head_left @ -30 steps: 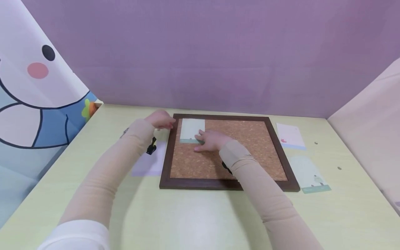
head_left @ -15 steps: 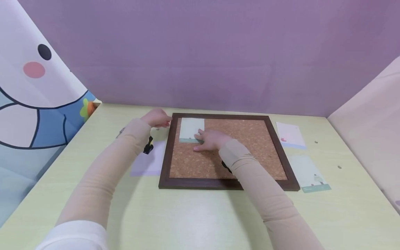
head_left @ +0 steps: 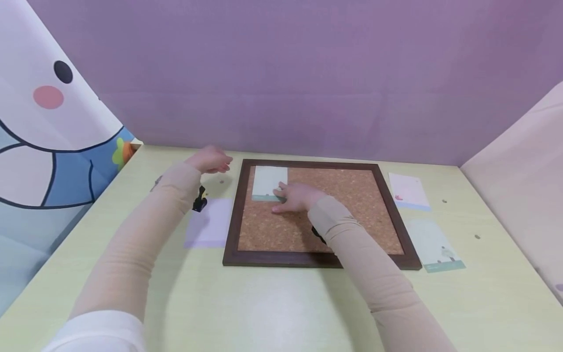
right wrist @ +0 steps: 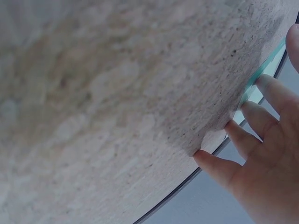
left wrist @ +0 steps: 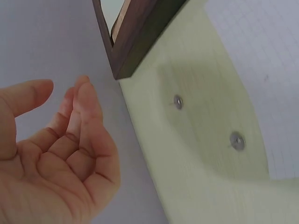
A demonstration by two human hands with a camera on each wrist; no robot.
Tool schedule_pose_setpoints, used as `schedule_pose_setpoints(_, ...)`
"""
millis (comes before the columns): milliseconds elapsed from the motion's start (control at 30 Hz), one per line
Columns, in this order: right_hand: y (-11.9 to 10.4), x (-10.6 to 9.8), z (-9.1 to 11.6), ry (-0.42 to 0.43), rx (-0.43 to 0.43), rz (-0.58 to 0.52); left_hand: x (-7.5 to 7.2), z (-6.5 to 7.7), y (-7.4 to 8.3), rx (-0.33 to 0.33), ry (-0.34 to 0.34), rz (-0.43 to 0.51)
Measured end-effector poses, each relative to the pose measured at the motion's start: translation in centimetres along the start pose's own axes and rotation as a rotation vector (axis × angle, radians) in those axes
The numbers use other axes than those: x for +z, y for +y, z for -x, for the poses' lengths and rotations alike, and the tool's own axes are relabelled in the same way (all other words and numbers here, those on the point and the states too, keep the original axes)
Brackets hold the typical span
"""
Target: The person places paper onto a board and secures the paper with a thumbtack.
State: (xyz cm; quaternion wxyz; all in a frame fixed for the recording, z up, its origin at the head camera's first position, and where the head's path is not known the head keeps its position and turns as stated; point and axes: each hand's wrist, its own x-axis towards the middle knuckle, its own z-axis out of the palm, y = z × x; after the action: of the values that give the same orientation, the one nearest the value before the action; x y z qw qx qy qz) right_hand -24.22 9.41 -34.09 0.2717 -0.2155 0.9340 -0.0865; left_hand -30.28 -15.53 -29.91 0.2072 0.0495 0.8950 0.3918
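Observation:
My right hand (head_left: 300,196) rests with spread fingers on the lower right part of a pale green-edged note sheet (head_left: 268,180). That sheet lies in the upper left of a cork board (head_left: 352,205) with a dark wooden frame. In the right wrist view, the fingertips (right wrist: 202,156) touch the cork and the sheet's green edge (right wrist: 257,74). My left hand (head_left: 210,160) hovers left of the frame's far left corner. Its thumb and loosely bent fingers (left wrist: 86,100) are apart and hold nothing. Two metal thumbtacks (left wrist: 178,101) lie on the table near it.
A lilac sheet (head_left: 213,227) lies left of the board, partly behind the left arm. On the right are a pink-and-blue sheet (head_left: 409,190), another green-edged sheet (head_left: 435,247) and two small tacks (head_left: 477,236). A purple cloth (head_left: 281,83) hangs behind the table.
My left hand has drawn back leftward from the frame's far left corner, away from the board. The right hand stays on the sheet.

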Motion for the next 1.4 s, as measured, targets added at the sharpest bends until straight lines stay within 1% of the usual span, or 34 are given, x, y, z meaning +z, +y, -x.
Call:
schedule_pose_setpoints(167, -0.1, 0.1, 0.0, 0.006, 0.003, 0.009, -0.5, 0.0, -0.6, -0.006, -0.01, 0.024)
schedule_pose_setpoints(367, 0.1, 0.0, 0.1, 0.014, 0.003, -0.013, -0.8, -0.4, -1.2, -0.035, -0.024, 0.008)
schedule_pose_setpoints(400, 0.1, 0.0, 0.1, 0.016, 0.001, -0.014, -0.7, -0.5, -1.4, -0.041, -0.027, -0.017)
schedule_pose_setpoints(467, 0.1, 0.0, 0.1, 0.018, -0.002, -0.015, -0.7, -0.6, -1.6, -0.041, -0.035, -0.102)
schedule_pose_setpoints(533, 0.1, 0.0, 0.1, 0.018, -0.005, -0.014, -0.6, -0.7, -1.8, -0.024, -0.037, -0.204)
schedule_pose_setpoints(633, 0.1, 0.0, 0.1, 0.018, -0.009, -0.017, -0.4, -0.8, -2.0, 0.007, -0.011, -0.346)
schedule_pose_setpoints(733, 0.0, 0.0, 0.1, 0.02, -0.012, -0.02, -0.1, -1.0, -2.2, 0.022, 0.022, -0.406)
schedule_pose_setpoints(800, 0.0, 0.0, 0.1, 0.022, -0.013, -0.02, 0.1, -1.2, -2.4, 0.039, 0.023, -0.478)
schedule_pose_setpoints(967, 0.1, 0.1, 0.1, 0.026, -0.011, -0.024, 1.1, -1.1, -2.6, 0.048, -0.014, -0.63)
schedule_pose_setpoints(1100, 0.0, 0.1, 0.2, 0.028, -0.008, -0.016, 1.8, -0.7, -2.6, 0.012, -0.004, -0.654)
schedule_pose_setpoints(1200, 0.0, 0.1, 0.2, 0.031, -0.011, -0.007, 2.1, -0.5, -2.6, -0.018, 0.012, -0.637)
schedule_pose_setpoints(1300, 0.0, 0.2, 0.2, 0.034, -0.01, -0.006, 2.2, -0.8, -2.9, -0.035, 0.028, -0.614)
schedule_pose_setpoints(1400, 0.1, 0.2, 0.1, 0.036, -0.009, -0.008, 2.3, -1.3, -3.3, -0.037, 0.039, -0.595)
